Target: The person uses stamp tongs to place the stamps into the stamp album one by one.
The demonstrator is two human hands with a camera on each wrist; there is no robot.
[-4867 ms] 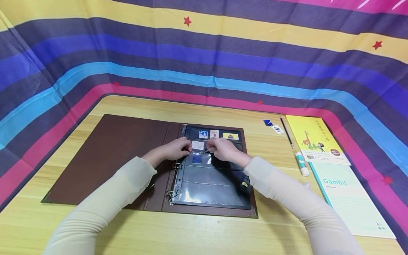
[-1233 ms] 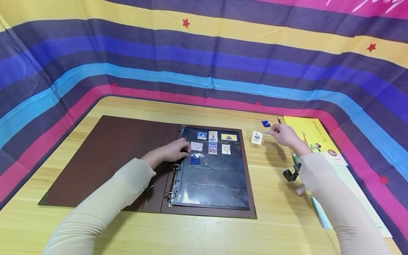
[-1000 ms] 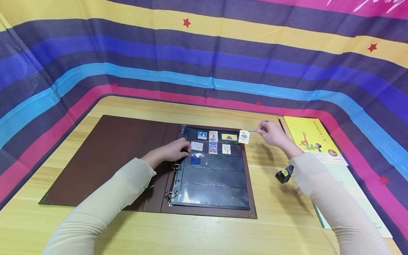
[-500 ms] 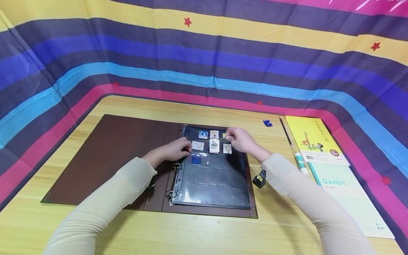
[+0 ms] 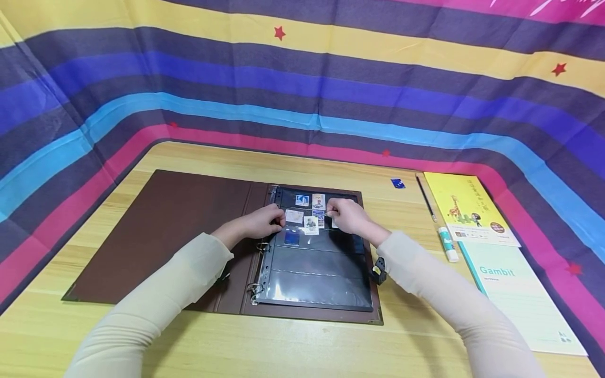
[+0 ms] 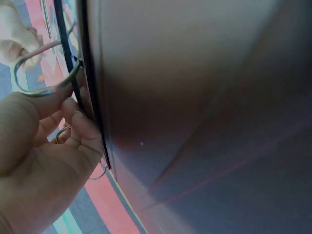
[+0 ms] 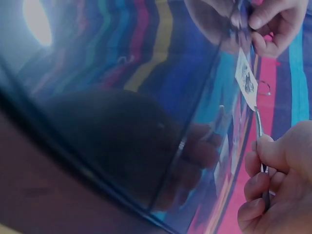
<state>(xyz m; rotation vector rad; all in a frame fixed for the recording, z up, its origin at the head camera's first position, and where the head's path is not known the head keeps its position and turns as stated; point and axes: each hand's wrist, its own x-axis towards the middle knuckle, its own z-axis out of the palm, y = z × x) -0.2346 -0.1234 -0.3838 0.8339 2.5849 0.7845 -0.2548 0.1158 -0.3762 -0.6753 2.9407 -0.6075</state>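
Observation:
My right hand [image 5: 348, 215] pinches a pair of metal tweezers [image 7: 259, 127], whose tips grip a white stamp [image 5: 311, 225] with a dark portrait-like picture. That stamp hangs over the second and third rows of a black stamp album page [image 5: 316, 262]. Thumb and fingertips of my left hand [image 5: 261, 221] pinch the page's inner edge, beside the binder rings [image 6: 48, 92]. Several stamps show in the page's upper rows, among them a blue-and-white stamp [image 5: 302, 200], a pale stamp [image 5: 294, 216] and a dark blue stamp [image 5: 291, 237]. The right hand hides others.
The open brown binder cover [image 5: 179, 231] spreads left on the wooden table [image 5: 264, 346]. At right lie a loose blue stamp [image 5: 398, 183], a pencil [image 5: 426, 198], a glue stick [image 5: 447, 244], a yellow book [image 5: 465, 207] and a Gambit notebook [image 5: 520, 299].
My right hand has picked the portrait stamp off the table with the tweezers and carried it left over the page, then slightly lower. The left hand has stayed at the page edge.

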